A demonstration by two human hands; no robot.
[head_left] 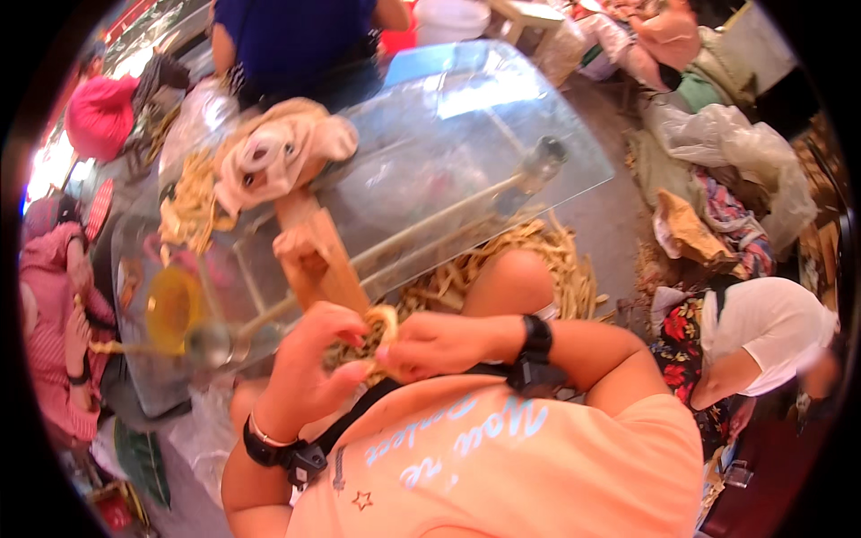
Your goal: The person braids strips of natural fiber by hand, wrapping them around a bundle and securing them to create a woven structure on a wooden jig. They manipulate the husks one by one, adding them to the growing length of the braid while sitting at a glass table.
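In front of my chest, my right hand [430, 345] pinches a pale yellow, curled strip [387, 316] between thumb and fingertips. The strip bends into a small loop, and its material is unclear. My left hand [309, 363] is beside it, fingers curved and thumb stretched toward the strip, with a gap between them. Whether the left thumb touches the strip I cannot tell. Just beyond my hands, a wooden block [327, 260] rests at the glass table [404, 188]. At its far end lies a crumpled beige cloth [278, 152].
More pale strips [190, 202] lie on the table's left part. A large heap of similar strips [565, 260] is near my knee. Plastic bags [731, 148] and sacks are on the right. Other people sit around: one in blue [296, 45] opposite, one in pink [58, 296] left.
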